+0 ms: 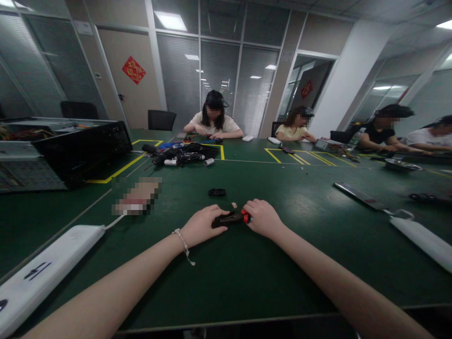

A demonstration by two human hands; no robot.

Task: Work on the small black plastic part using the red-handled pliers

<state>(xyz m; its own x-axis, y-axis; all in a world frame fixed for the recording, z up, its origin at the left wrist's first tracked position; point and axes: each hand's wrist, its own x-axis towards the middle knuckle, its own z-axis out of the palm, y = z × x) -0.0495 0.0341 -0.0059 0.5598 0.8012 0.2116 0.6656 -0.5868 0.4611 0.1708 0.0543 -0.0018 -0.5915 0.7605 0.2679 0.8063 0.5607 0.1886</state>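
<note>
My left hand (202, 226) closes its thumb and fingers round the end of a dark elongated piece (228, 220) low over the green table. At the other end, my right hand (263, 218) grips a red-and-black part (246, 216) that meets the dark piece. Whether these form one tool or two separate parts, I cannot tell. A small pale bit (234, 205) lies just beyond the gap between my hands. Farther out, a small black part (216, 192) rests flat on the tabletop.
On the left stand an open black computer case (95, 153) and a white power bank (52, 270) cabled to a blurred-out device. A tangled pile of cables and tools (183, 153) lies ahead. To the right are a phone (358, 195) and another white block (423, 240). Several people sit across the table.
</note>
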